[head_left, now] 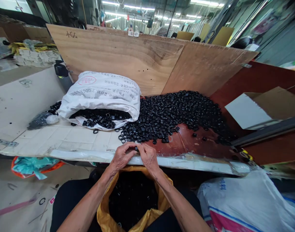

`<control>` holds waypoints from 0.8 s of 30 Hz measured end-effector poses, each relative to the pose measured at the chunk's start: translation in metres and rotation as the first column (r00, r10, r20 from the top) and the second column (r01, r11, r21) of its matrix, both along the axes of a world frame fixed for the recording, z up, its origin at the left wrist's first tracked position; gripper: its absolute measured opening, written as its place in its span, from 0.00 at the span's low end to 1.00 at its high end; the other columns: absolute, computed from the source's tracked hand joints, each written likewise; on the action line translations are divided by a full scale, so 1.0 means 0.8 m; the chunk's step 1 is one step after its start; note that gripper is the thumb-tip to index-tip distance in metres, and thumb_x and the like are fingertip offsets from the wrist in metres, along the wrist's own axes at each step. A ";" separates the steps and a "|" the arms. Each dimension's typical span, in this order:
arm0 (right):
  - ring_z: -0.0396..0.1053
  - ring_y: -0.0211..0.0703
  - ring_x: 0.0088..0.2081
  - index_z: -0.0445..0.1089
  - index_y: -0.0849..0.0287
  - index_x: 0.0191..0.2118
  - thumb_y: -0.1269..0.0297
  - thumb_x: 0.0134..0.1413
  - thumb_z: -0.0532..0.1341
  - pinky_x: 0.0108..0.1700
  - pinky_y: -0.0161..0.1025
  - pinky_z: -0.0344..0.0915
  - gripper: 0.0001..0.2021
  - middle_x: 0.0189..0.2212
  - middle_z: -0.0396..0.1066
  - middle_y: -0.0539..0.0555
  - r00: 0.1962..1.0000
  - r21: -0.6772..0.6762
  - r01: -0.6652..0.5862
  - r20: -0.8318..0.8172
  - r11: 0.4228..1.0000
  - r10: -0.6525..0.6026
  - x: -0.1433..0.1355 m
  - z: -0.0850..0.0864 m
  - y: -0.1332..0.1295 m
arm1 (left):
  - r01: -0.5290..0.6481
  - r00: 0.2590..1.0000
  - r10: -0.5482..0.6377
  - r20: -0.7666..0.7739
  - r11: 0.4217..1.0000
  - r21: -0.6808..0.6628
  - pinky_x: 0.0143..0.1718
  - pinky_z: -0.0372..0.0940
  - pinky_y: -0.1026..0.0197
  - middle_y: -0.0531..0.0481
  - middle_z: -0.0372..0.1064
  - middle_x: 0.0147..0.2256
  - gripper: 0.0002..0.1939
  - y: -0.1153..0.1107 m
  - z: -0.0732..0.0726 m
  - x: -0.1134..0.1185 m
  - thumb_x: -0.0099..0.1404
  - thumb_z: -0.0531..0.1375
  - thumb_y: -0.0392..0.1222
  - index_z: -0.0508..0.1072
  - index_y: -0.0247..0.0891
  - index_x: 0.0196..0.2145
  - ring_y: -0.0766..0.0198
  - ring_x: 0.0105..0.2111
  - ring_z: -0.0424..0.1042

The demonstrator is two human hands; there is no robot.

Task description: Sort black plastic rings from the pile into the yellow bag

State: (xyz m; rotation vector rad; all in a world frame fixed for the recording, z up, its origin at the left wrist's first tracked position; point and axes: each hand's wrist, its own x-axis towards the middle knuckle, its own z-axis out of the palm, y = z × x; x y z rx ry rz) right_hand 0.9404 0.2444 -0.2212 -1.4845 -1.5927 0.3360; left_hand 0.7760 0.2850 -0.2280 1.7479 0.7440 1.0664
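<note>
Together, left fingers [129, 146] and right fingers [142, 148] pinch a black piece [136, 149] near glossy rings [135, 131].

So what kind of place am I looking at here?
Most likely a factory or workshop: a heap of small black parts is spread on a worktable, a white sack holding more lies beside it, and strip lights show beyond the wooden panel.
</note>
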 end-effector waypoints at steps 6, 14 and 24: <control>0.60 0.39 0.23 0.76 0.57 0.29 0.48 0.69 0.51 0.28 0.36 0.51 0.25 0.19 0.65 0.50 0.998 -0.026 0.063 0.009 0.998 -0.063 -0.010 -0.005 0.015 | -0.003 0.999 0.008 0.046 0.993 -0.117 0.49 0.71 0.58 0.47 0.75 0.43 0.11 -0.001 0.000 0.002 0.63 0.63 0.38 0.77 0.38 0.44 0.60 0.43 0.76; 0.69 0.44 0.34 0.76 0.58 0.39 0.56 0.66 0.59 0.37 0.37 0.64 0.12 0.35 0.73 0.55 0.979 0.075 -0.083 -0.180 0.994 0.095 -0.004 0.006 -0.005 | -0.007 0.994 0.031 0.109 0.977 -0.214 0.48 0.73 0.57 0.47 0.76 0.43 0.14 -0.003 -0.006 0.004 0.63 0.65 0.43 0.75 0.38 0.45 0.60 0.41 0.78; 0.64 0.42 0.28 0.72 0.57 0.26 0.55 0.68 0.56 0.34 0.38 0.60 0.20 0.24 0.67 0.52 0.997 0.020 -0.041 -0.057 0.999 0.042 0.000 0.010 -0.010 | -0.040 0.994 0.058 0.088 0.981 -0.191 0.45 0.73 0.59 0.49 0.75 0.41 0.14 -0.003 -0.004 0.004 0.63 0.65 0.44 0.74 0.37 0.45 0.62 0.37 0.77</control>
